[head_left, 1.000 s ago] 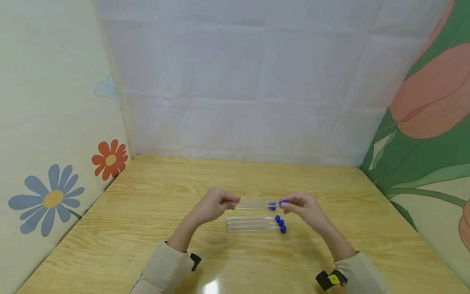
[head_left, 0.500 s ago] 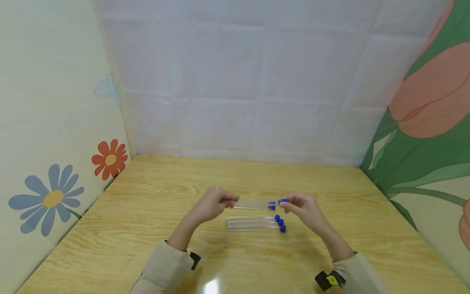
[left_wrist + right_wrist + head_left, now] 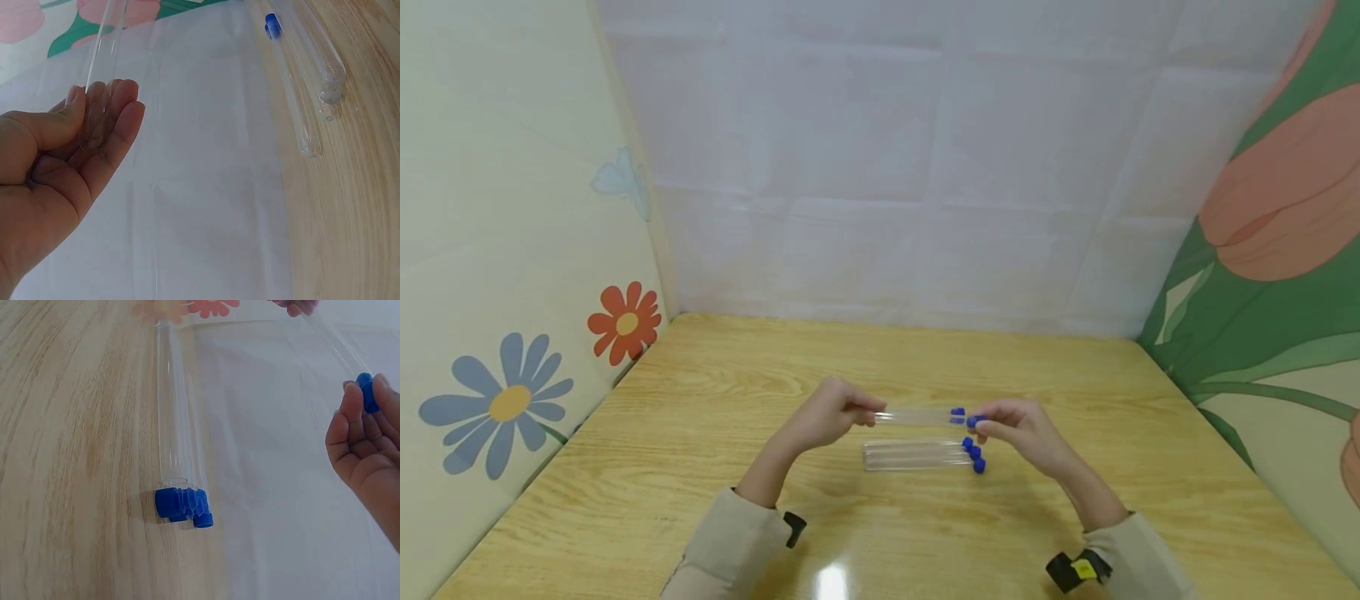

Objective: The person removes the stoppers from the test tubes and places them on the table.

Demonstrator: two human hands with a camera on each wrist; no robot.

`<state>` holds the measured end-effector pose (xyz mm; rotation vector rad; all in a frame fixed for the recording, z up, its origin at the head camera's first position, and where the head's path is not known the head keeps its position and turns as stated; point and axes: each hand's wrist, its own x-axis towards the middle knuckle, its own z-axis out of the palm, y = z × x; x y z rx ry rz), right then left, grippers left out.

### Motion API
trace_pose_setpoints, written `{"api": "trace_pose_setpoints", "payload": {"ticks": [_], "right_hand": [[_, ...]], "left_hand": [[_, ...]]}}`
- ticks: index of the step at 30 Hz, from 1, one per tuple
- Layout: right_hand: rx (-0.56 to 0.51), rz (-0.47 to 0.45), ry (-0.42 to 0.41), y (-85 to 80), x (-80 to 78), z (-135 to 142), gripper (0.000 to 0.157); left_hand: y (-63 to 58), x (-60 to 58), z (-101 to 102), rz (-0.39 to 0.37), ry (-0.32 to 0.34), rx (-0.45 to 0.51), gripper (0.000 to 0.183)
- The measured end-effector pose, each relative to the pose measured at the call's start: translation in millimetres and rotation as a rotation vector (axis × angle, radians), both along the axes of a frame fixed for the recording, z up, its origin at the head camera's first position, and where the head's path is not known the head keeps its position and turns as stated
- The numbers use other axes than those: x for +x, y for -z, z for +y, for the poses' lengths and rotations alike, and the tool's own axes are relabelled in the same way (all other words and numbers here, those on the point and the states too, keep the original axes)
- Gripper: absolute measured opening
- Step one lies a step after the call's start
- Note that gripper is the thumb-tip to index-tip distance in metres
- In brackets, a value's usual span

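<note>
My left hand (image 3: 838, 410) pinches the rounded closed end of a clear test tube (image 3: 107, 53), which lies level above the table in the head view. At the tube's other end my right hand (image 3: 1018, 425) pinches a blue stopper (image 3: 370, 397) between thumb and fingers, right at the tube's mouth. Beneath the hands, three more clear test tubes (image 3: 916, 457) lie side by side, their blue stoppers (image 3: 974, 454) pointing right. Behind the held tube, another blue stopper (image 3: 957, 411) shows on the table, partly seen through the glass.
The wood-grain table (image 3: 737, 358) carries the tubes near its middle. A white cloth (image 3: 880, 167) hangs along the back, and flower-printed panels (image 3: 508, 404) stand on both sides. Black bands with small devices (image 3: 1078, 570) sit at the wrists.
The blue stopper in my right hand has dropped slightly and its fingers have shifted around it. My left hand has moved a touch left with the tube. The tubes on the table stay put.
</note>
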<state>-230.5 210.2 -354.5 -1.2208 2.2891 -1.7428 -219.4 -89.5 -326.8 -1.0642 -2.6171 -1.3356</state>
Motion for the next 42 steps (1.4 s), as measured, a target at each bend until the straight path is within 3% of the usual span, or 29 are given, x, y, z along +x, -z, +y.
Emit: {"api": "trace_pose_setpoints", "payload": {"ticks": [4, 6, 9, 13, 19, 23, 29, 31, 34, 38, 42], "right_hand": [[-0.050, -0.002, -0.111, 2.2, -3.3, 3, 0.015], [-0.056, -0.009, -0.114, 3.0, -3.7, 4, 0.015], [-0.027, -0.031, -0.020, 2.8, -2.2, 1, 0.015], [0.023, -0.042, 0.175, 0.3, 1.3, -5, 0.015], [0.024, 0.045, 0.346, 1.7, 2.7, -14, 0.009], [0.032, 0.145, 0.426, 3.5, 3.2, -19, 0.004], [0.087, 0.466, 0.552, 3.3, 4.8, -27, 0.011], [0.089, 0.531, 0.562, 2.8, 4.6, -28, 0.013], [0.059, 0.447, 0.498, 1.6, 4.9, -25, 0.011], [0.017, 0.233, 0.397, 0.2, 7.0, -20, 0.007], [0.003, 0.137, 0.350, 0.4, 8.0, -17, 0.008]], "left_hand": [[0.0, -0.2, 0, -0.008, 0.025, 0.009, 0.019], [0.2, 0.0, 1, -0.009, 0.021, 0.005, 0.019], [0.5, 0.2, 3, -0.007, -0.008, -0.008, 0.020], [0.5, 0.8, 6, -0.004, -0.052, -0.016, 0.020], [-0.3, 2.5, 9, 0.015, -0.102, -0.028, 0.021], [1.6, 1.7, 11, 0.063, -0.123, -0.039, 0.021], [3.3, 0.0, 9, 0.105, -0.152, -0.035, 0.024], [3.0, -0.5, 8, 0.115, -0.155, -0.026, 0.024], [2.1, -1.1, 6, 0.129, -0.141, -0.019, 0.025], [1.2, -1.5, 4, 0.119, -0.114, -0.008, 0.024], [1.9, -2.2, 2, 0.087, -0.096, 0.017, 0.024]]}}
